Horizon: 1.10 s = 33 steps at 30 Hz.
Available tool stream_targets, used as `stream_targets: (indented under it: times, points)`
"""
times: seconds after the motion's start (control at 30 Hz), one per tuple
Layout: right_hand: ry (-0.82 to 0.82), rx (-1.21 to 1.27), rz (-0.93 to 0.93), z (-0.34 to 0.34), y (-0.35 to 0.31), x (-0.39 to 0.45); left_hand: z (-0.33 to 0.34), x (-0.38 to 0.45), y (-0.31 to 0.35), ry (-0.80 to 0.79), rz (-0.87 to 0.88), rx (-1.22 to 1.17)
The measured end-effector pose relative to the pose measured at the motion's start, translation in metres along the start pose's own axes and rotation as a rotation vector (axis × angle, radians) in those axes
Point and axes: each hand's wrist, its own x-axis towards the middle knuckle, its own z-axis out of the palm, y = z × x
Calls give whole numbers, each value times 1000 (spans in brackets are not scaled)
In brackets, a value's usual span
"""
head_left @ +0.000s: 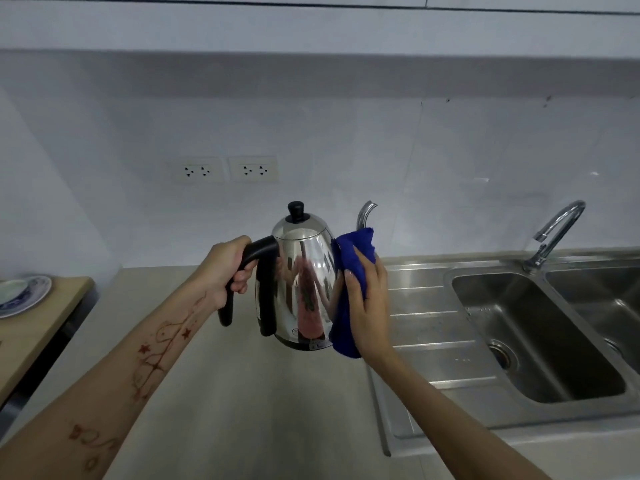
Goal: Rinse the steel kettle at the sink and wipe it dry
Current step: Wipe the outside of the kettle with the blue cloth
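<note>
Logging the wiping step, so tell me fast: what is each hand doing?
Left hand: closed on the kettle handle, holding it up.
Right hand: pressing the blue cloth against the kettle's side.

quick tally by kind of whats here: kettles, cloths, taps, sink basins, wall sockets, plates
kettle: 1
blue cloth: 1
tap: 1
sink basins: 2
socket plates: 2
plate: 1
total: 8
</note>
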Motion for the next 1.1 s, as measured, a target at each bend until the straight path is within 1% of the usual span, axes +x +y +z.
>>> stream_targets:
  times: [0.07, 0.13, 0.17, 0.2, 0.23, 0.3, 0.33, 0.37, 0.43, 0.47, 0.57, 0.6, 0.63, 0.7, 0.73, 0.83, 0.9, 0.97, 1.03, 1.07, 1.1]
  points:
    - [18, 72, 67, -3, -1, 15, 3, 0, 0, -38, -4, 6]
    - [51, 122, 221, -3, -3, 35, 8, 0, 0, -50, -2, 19]
    - [37, 91, 238, -4, -5, 40, 9, 0, 1, -45, 3, 19]
    - [0, 61, 203, -6, -2, 40, 8, 1, 0, -39, 6, 18]
    - [-49, -3, 114, -12, 3, 38, 6, 2, 0, -35, 4, 20]
    - [-187, -252, -124, -27, 22, 43, 2, 2, -2, -34, -15, 32]
    - [-226, -381, -218, -33, 31, 53, 2, 2, -3, -34, -21, 42]
    - [-209, -446, -233, -38, 33, 67, 3, 1, -4, -31, -21, 54]
    - [-121, -504, -188, -41, 26, 91, 9, 2, -3, -19, -12, 64]
    - [-134, -558, -232, -40, 23, 97, 12, 2, -2, -7, -7, 63]
    - [-382, -709, -650, -46, 39, 97, 15, 0, -2, 27, 5, 65]
    - [-413, -719, -702, -52, 42, 100, 16, -1, -3, 34, 3, 59]
    - [-395, -714, -676, -57, 42, 104, 17, -2, -3, 39, 0, 45]
    - [-323, -724, -553, -57, 39, 104, 20, -3, -1, 48, 1, 2]
    - [-309, -741, -533, -53, 38, 99, 21, -2, 1, 54, 3, -21]
    - [-332, -718, -537, -44, 45, 76, 20, -2, 5, 78, 4, -41]
    - [-328, -654, -471, -44, 48, 64, 20, -1, 2, 87, -16, -45]
    - [-285, -607, -386, -42, 47, 51, 20, -1, -4, 77, -44, -77]
    - [-182, -476, -274, -36, 45, 34, 20, -1, -10, 54, -59, -102]
    - [-118, -346, -162, -32, 43, 23, 19, 0, -11, 39, -64, -109]
    - [-64, -171, -7, -27, 40, 11, 18, 0, -12, 22, -68, -117]
